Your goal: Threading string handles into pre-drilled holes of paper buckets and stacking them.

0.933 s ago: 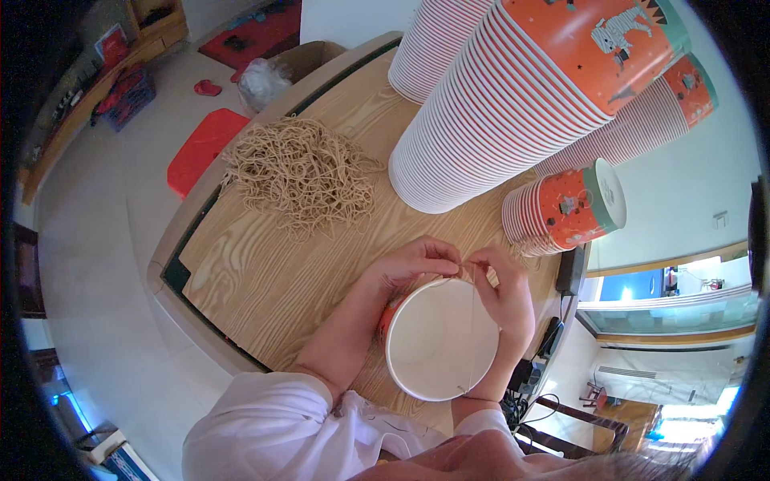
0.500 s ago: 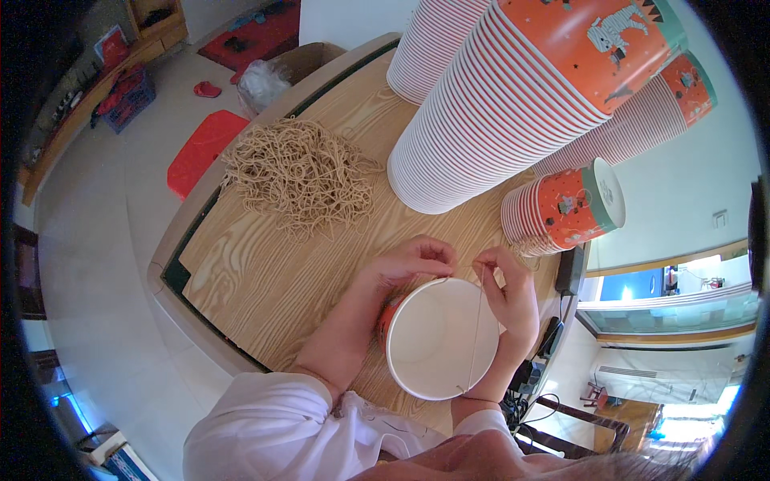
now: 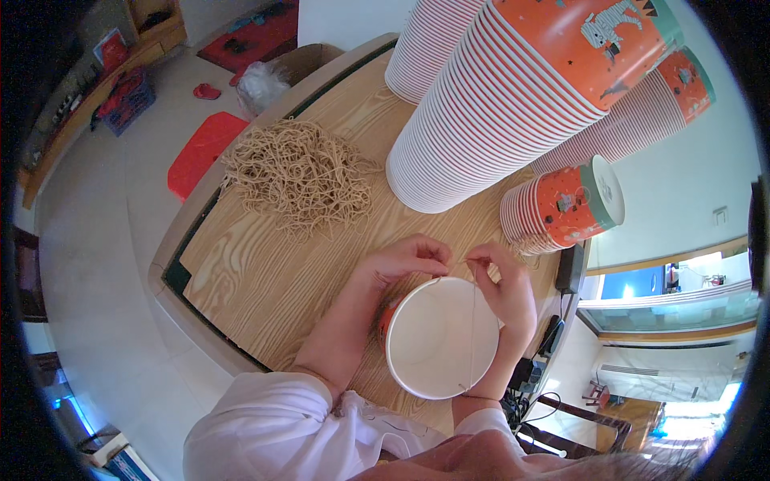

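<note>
Head view. A white-lined paper cup [image 3: 439,337] sits near the front edge of the wooden table [image 3: 265,272], its mouth facing up. The left hand [image 3: 405,260] pinches the far rim of the cup. The right hand [image 3: 505,289] grips a thin string [image 3: 472,321] between thumb and forefinger; the string runs taut across the cup mouth to the near rim. A pile of tan strings [image 3: 298,172] lies well apart, beside tall cup stacks [image 3: 497,112].
</note>
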A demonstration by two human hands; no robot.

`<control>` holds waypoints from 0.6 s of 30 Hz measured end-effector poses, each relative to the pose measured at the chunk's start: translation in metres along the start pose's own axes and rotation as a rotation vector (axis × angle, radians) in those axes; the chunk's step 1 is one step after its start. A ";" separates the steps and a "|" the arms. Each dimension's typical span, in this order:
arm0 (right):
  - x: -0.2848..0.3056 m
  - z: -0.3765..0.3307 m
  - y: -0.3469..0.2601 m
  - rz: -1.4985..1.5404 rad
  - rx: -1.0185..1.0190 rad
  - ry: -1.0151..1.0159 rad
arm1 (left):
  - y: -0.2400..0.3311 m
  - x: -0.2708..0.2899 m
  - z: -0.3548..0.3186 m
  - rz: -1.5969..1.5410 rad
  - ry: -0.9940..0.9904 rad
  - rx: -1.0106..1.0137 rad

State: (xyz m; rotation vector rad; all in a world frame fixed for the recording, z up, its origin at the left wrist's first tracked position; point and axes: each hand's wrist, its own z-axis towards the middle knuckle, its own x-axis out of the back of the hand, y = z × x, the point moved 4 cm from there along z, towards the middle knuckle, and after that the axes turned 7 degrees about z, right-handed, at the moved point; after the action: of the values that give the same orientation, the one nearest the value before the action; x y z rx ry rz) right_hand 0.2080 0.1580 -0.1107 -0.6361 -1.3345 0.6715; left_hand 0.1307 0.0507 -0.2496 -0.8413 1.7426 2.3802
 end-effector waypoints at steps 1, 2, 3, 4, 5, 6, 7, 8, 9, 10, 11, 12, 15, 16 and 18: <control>0.002 0.000 0.001 0.015 -0.024 0.012 | -0.001 0.002 0.000 -0.003 -0.031 -0.032; 0.003 -0.001 0.003 0.014 -0.024 0.012 | -0.001 0.003 0.000 -0.007 -0.061 -0.065; 0.006 -0.002 0.004 -0.007 0.008 0.009 | -0.003 0.004 -0.001 -0.007 -0.062 -0.065; 0.008 -0.003 0.004 -0.026 0.040 0.005 | -0.001 0.003 -0.002 0.009 -0.085 -0.074; 0.011 -0.005 0.004 -0.026 0.040 0.005 | 0.000 0.003 -0.004 0.025 -0.108 -0.083; 0.013 -0.007 0.003 -0.021 0.028 0.004 | 0.003 0.003 -0.005 0.024 -0.108 -0.082; 0.016 -0.008 0.001 -0.015 0.016 0.002 | 0.006 0.001 -0.007 0.030 -0.137 -0.065; 0.018 -0.010 0.000 -0.015 0.016 0.002 | 0.008 -0.001 -0.009 0.035 -0.165 -0.048; 0.020 -0.011 -0.001 -0.019 0.016 -0.001 | 0.010 -0.001 -0.009 0.035 -0.165 -0.047; 0.021 -0.012 -0.001 -0.023 0.016 -0.003 | 0.010 -0.002 -0.010 0.049 -0.180 -0.012; 0.022 -0.013 -0.001 -0.022 0.015 -0.003 | 0.010 -0.003 -0.011 0.063 -0.194 0.023; 0.022 -0.013 -0.001 -0.012 0.036 -0.004 | 0.012 -0.003 -0.013 0.064 -0.194 0.026; 0.020 -0.019 0.001 0.111 0.014 -0.030 | 0.015 -0.008 -0.015 0.106 -0.155 0.072; 0.018 -0.020 0.004 0.224 -0.017 -0.059 | 0.017 -0.006 -0.012 0.045 -0.051 0.105; 0.006 -0.018 0.007 0.386 0.007 -0.098 | 0.029 -0.006 -0.011 -0.010 0.049 0.137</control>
State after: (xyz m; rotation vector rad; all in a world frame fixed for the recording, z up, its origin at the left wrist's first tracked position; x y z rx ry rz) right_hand 0.2256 0.1668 -0.1143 -0.8755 -1.3098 1.0296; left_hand 0.1290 0.0323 -0.2235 -0.8939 1.8891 2.2222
